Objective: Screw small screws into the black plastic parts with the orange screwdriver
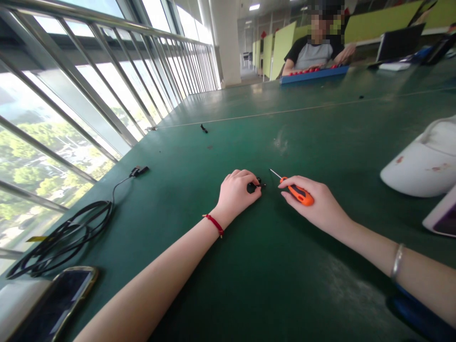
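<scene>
My left hand (238, 192) rests on the green table, its thumb and forefinger closed on a small black part (259, 183). Fingers cover some of that part, and its exact kind is too small to make out. To the right, my right hand (313, 202) holds a screwdriver (301, 194) with an orange and black handle. The screwdriver's thin metal shaft points up and left, its tip close to the black part but apart from it.
On the left lie a coiled black cable (81, 228) and a phone (57, 304). A small black piece (204, 128) lies farther back. White containers (420, 161) stand at right. Across the table (235, 285) a person (317, 52) sits behind a blue tray (313, 76). A metal railing (117, 31) runs along the left.
</scene>
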`<move>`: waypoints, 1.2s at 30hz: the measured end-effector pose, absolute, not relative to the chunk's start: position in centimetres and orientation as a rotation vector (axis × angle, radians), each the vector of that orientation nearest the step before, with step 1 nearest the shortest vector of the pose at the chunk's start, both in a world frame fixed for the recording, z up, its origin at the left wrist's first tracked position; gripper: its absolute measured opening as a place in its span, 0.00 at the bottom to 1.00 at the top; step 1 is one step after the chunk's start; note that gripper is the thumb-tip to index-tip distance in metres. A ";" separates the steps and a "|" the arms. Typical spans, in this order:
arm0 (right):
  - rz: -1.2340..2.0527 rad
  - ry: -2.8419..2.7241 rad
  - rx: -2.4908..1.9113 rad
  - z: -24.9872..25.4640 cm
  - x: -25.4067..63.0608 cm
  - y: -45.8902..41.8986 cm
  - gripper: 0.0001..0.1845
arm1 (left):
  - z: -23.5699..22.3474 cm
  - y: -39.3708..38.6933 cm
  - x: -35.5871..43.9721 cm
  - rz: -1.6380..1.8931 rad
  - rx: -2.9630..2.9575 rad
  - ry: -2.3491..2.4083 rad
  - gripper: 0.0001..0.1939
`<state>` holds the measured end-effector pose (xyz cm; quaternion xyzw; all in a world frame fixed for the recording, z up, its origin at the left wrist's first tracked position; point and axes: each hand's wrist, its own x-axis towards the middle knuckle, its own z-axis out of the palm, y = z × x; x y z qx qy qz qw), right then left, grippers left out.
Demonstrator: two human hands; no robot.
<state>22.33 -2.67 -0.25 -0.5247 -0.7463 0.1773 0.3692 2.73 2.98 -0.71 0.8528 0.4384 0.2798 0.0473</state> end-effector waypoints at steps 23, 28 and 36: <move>0.507 -1.942 -1.266 -0.3 21.8 -3.2 0.08 | 4.1 -3.7 -22.1 0.694 1.716 2.599 0.12; 0.503 -1.952 -1.272 -0.2 21.9 -3.2 0.07 | 3.6 -3.4 -21.8 0.667 1.682 2.599 0.12; 0.520 -1.974 -1.270 -0.2 22.1 -3.1 0.07 | 3.2 -2.7 -23.3 0.757 1.676 2.625 0.17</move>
